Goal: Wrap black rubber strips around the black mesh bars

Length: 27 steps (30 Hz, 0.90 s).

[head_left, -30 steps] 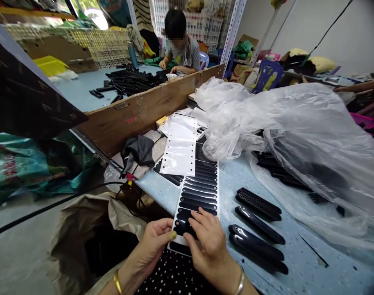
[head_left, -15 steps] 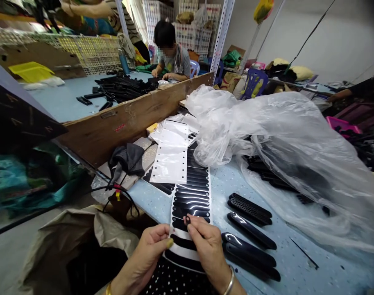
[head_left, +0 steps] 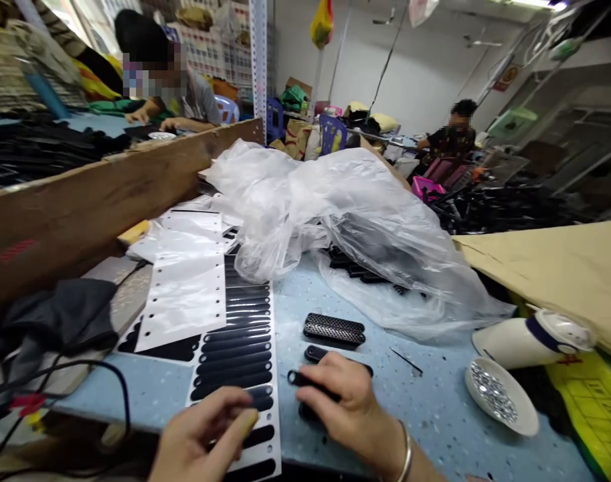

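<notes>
My right hand pinches a black strip with a round hole at its end, over dark elongated plastic pieces on the blue table. One of these, a smooth black piece, is partly covered by my fingers. Behind it lies a perforated black piece. My left hand, slightly blurred, has thumb and forefinger apart and nothing visible between them. It hovers above the near end of a white sheet of black stickers. Bare white bands show between black shapes at that end.
White punched backing paper overlaps the sticker sheet. Clear plastic sheeting covers more black parts behind. A bowl of small shiny pieces and a white bottle stand at right. A wooden board edges the left; people sit beyond.
My view has swung right. My right hand has moved right, away from the sticker sheet to the black pieces, with the strip in its fingers. My left thumb and forefinger have parted.
</notes>
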Available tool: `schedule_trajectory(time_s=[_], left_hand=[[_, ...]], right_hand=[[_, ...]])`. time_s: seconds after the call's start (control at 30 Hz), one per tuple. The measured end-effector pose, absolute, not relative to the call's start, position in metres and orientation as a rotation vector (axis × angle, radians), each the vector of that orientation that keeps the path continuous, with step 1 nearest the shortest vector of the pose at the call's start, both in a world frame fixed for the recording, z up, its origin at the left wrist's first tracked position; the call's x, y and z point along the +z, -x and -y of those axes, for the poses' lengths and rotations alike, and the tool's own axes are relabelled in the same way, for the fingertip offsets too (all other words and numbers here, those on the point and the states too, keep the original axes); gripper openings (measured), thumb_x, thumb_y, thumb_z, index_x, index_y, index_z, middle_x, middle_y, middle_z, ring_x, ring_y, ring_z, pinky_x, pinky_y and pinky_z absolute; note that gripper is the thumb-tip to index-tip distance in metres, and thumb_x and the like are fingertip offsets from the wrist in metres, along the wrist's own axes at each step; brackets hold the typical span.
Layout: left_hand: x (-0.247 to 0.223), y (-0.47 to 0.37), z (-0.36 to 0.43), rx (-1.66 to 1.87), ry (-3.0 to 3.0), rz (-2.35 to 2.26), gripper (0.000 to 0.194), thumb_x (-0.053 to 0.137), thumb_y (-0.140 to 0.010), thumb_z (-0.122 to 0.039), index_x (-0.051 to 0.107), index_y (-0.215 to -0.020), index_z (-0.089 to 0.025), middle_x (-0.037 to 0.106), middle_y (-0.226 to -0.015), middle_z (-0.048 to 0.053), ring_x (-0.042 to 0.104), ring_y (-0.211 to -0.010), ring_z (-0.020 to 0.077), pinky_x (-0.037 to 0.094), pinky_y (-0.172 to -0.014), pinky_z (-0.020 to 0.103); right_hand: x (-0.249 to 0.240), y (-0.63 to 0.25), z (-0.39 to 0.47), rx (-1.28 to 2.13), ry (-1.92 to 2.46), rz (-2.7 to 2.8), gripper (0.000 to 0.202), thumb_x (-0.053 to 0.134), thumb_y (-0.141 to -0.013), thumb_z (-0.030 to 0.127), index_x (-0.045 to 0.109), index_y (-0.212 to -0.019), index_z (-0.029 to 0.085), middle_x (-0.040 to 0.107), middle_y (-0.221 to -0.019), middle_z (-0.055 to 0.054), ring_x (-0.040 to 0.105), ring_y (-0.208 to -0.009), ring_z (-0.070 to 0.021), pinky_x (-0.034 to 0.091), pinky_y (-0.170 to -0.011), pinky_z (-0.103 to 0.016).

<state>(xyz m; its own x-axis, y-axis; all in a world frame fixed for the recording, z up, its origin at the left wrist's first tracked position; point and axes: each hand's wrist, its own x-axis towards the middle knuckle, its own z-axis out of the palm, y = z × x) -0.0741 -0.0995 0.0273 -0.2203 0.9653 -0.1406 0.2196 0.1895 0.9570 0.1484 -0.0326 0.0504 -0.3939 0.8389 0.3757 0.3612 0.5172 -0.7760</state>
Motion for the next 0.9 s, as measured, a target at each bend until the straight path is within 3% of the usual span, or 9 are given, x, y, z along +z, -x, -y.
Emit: schedule_trajectory(time_s=[0.17, 0.3, 0.47, 0.63, 0.9], left_hand=[[0.032, 0.016, 0.034, 0.795, -0.882, -1.061, 0.039, 0.073, -0.074, -0.051, 0.059, -0.065, -0.015, 0.061, -0.049, 0.0, 0.05, -0.035, 0.008, 0.028, -0.034, 0.015], [0.027, 0.004, 0.007, 0.752, -0.8, -1.028, 0.04, 0.072, -0.074, -0.051, 0.058, -0.064, -0.015, 0.064, -0.053, 0.003, 0.051, -0.034, 0.0079, 0.027, -0.033, 0.015], [0.022, 0.007, -0.014, 0.832, -1.235, -1.284, 0.03, 0.067, -0.077, -0.045, 0.07, -0.073, -0.015, 0.062, -0.051, -0.001, 0.05, -0.037, 0.0095, 0.036, -0.037, 0.019], [0.005, 0.016, -0.035, 1.037, -1.823, -1.575, 0.016, 0.068, -0.074, -0.032, 0.073, -0.081, -0.019, 0.068, -0.059, -0.001, 0.06, -0.048, 0.0141, 0.047, -0.048, 0.023], [-0.004, 0.014, -0.037, 0.859, -2.05, -1.392, 0.013, 0.059, -0.078, -0.021, 0.07, -0.085, -0.02, 0.073, -0.072, 0.0, 0.068, -0.06, 0.0154, 0.054, -0.057, 0.024]], right_hand=[[0.038, -0.157, 0.04, 0.487, 1.005, 2.058, 0.019, 0.057, -0.092, 0.023, 0.072, -0.101, 0.015, 0.059, -0.066, -0.004, 0.055, -0.058, -0.0172, 0.044, -0.052, -0.03], [0.024, -0.181, 0.032, 0.286, 1.029, 1.937, 0.021, 0.057, -0.09, 0.015, 0.067, -0.109, 0.012, 0.066, -0.078, -0.01, 0.061, -0.068, -0.0204, 0.05, -0.058, -0.032], [0.013, -0.201, 0.014, 0.251, 1.071, 1.962, 0.018, 0.053, -0.09, 0.008, 0.067, -0.101, 0.011, 0.064, -0.074, -0.009, 0.059, -0.066, -0.0201, 0.051, -0.057, -0.033], [0.012, -0.223, -0.008, 0.397, 1.164, 1.914, 0.013, 0.062, -0.089, 0.013, 0.07, -0.099, 0.015, 0.065, -0.078, -0.007, 0.061, -0.07, -0.019, 0.052, -0.061, -0.032], [0.0, -0.236, -0.017, 0.363, 1.236, 1.983, 0.014, 0.06, -0.09, 0.014, 0.07, -0.099, 0.016, 0.064, -0.079, -0.007, 0.059, -0.071, -0.0191, 0.05, -0.062, -0.034]])
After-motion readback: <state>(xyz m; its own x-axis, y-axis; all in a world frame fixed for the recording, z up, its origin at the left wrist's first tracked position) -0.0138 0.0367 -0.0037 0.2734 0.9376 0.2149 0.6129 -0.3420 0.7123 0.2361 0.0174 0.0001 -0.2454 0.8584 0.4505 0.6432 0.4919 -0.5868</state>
